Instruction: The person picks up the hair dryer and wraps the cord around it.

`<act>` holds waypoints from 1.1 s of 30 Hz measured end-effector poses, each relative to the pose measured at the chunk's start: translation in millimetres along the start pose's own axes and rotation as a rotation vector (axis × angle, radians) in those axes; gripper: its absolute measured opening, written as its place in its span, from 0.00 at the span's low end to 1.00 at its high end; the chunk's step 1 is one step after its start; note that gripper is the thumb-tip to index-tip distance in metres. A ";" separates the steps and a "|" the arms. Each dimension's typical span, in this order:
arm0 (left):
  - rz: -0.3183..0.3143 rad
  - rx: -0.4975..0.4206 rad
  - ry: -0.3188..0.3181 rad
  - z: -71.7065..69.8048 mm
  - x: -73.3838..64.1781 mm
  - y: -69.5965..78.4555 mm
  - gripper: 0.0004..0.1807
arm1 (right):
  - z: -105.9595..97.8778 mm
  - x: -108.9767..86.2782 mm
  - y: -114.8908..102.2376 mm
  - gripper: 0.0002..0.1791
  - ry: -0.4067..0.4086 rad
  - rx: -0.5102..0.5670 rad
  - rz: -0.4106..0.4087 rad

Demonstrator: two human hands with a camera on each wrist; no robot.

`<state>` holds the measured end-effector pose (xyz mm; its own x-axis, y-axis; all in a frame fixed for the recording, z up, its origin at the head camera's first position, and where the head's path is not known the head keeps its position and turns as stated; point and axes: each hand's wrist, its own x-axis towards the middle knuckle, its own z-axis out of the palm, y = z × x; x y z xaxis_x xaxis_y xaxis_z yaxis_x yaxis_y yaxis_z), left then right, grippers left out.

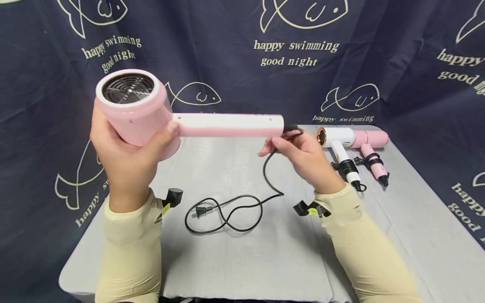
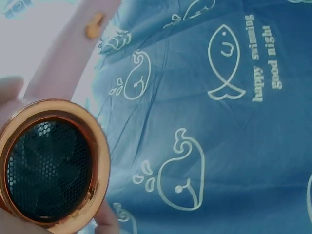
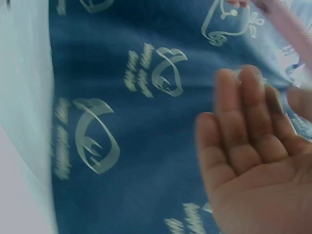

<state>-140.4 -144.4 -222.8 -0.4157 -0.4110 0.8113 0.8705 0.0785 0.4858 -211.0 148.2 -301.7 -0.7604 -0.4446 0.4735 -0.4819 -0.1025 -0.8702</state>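
A pink hair dryer (image 1: 231, 125) is held above the table, its handle pointing right and its round intake grille facing up toward the head camera. My left hand (image 1: 129, 164) grips the barrel, thumb near the handle joint. In the left wrist view, the dryer's copper-rimmed outlet (image 2: 101, 163) and mesh show. Under the handle's end, my right hand (image 1: 308, 158) is beside the black cord (image 1: 265, 168), seemingly touching it. The right wrist view shows that hand's (image 3: 258, 161) palm and loosely bent fingers. From the handle, the cord drops to the table in loops, ending in a two-pin plug (image 1: 201, 210).
At the table's right back lie a white hair dryer (image 1: 337, 136) and another pink hair dryer (image 1: 373, 138), cords wound round their handles. A dark blue curtain (image 1: 235, 63) with fish prints hangs behind the grey-white table (image 1: 242, 261). Both wrists carry small black cameras.
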 end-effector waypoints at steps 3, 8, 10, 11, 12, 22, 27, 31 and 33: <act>-0.018 -0.051 0.031 1.0 1.0 -7.5 0.33 | 15.2 4.2 12.2 0.14 -0.019 0.120 0.026; -0.058 0.007 0.048 3.4 1.8 -22.6 0.34 | 42.1 -1.8 5.4 0.13 -0.063 0.137 0.183; -0.071 0.050 0.042 4.7 1.6 -28.9 0.34 | 46.8 -5.9 -3.8 0.13 -0.063 0.128 0.276; -0.076 0.072 0.039 5.3 1.4 -32.0 0.34 | 47.6 -7.7 -8.7 0.12 -0.067 0.108 0.325; -0.085 0.096 0.035 6.2 1.3 -34.6 0.34 | 47.6 -9.3 -13.6 0.13 -0.072 0.070 0.374; -0.285 0.548 -0.222 -4.2 -6.7 -51.6 0.36 | 27.9 -22.5 -36.3 0.17 -0.458 -0.625 0.496; -0.286 0.629 -0.337 -14.1 -6.8 -68.7 0.39 | 6.9 -24.6 -50.4 0.14 -0.461 -0.506 0.403; -0.344 0.534 -0.465 -20.2 -5.2 -74.9 0.37 | -6.9 -24.0 -54.9 0.16 -0.366 -0.539 0.177; -0.418 0.425 -0.527 -22.3 -3.8 -76.1 0.35 | -10.9 -21.6 -52.1 0.17 -0.295 -0.582 0.046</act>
<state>-199.2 -169.1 -270.1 -0.8479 -0.0077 0.5301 0.4842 0.3959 0.7802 -174.2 172.8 -265.2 -0.6745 -0.6710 0.3081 -0.6715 0.3841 -0.6337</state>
